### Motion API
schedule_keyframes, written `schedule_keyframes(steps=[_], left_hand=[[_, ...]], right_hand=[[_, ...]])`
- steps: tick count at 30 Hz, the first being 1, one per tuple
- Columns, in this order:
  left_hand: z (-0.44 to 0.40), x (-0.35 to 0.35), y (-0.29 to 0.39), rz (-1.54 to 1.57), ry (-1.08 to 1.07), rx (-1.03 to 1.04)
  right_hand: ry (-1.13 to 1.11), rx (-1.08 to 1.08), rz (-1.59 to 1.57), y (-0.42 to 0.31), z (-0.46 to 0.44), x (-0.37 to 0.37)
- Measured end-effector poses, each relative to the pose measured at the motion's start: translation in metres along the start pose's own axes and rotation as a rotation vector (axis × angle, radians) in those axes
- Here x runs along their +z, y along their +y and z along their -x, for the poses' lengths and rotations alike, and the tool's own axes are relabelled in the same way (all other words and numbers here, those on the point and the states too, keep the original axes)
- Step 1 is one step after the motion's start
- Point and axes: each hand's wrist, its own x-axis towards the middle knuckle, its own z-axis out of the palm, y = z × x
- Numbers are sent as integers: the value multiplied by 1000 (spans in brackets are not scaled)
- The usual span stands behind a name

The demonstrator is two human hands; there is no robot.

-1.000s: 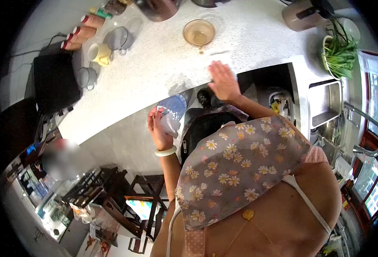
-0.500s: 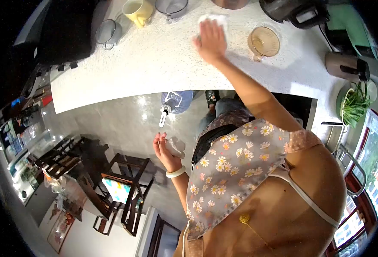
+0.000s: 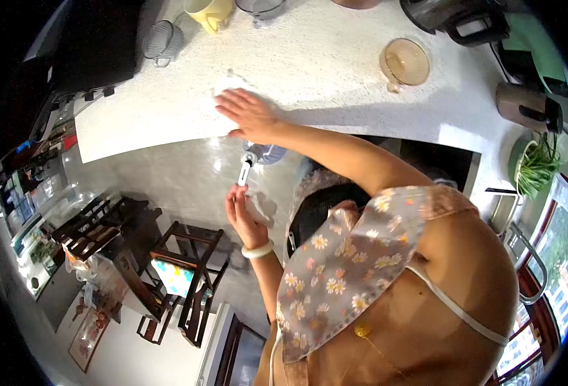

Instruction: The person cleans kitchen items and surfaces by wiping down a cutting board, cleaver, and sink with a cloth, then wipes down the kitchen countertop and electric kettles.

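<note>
White wipe (image 3: 231, 82) mostly hidden beneath right grip (image 3: 248, 113)

The white speckled countertop (image 3: 325, 80) leaves a wide lane where a hand could slide between the right hand (image 3: 250, 116) and the round amber glass cup (image 3: 406, 61), which blocks the way farther right. A clear grey glass cup (image 3: 163, 42) and a round yellow mug (image 3: 209, 14) obstruct the far left. Past the near edge, a translucent blue bottle (image 3: 271, 154) with a white spout (image 3: 244, 172) stands toward the left hand (image 3: 248, 226).
</note>
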Motion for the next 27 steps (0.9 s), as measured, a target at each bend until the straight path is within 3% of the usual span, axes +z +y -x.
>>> schedule_keyframes(steps=[3, 8, 9, 12, 15, 19, 21, 25, 27], left_hand=[[0, 33, 23, 278, -15, -205], [3, 57, 6, 113, -51, -17], [-3, 60, -4, 270, -18, -155], [5, 68, -12, 275, -20, -179], [9, 51, -27, 270, -40, -234], [6, 20, -40, 296, 53, -201], [1, -4, -43, 330, 100, -226], [-22, -63, -48, 347, 168, -221], [-38, -103, -48, 325, 192, -182]], right_hand=[[9, 91, -146, 39, 89, -7], [-48, 358, -91, 105, 220, -46], [7, 387, -104, 116, 238, -45], [11, 391, -62, 120, 257, -44], [57, 444, -60, 110, 251, -38], [-46, 406, -7, 90, 212, -23], [-239, 330, 103, 67, 161, -10], [-249, 210, 179, -6, 33, 0], [-145, 149, 130, -47, -34, 30]])
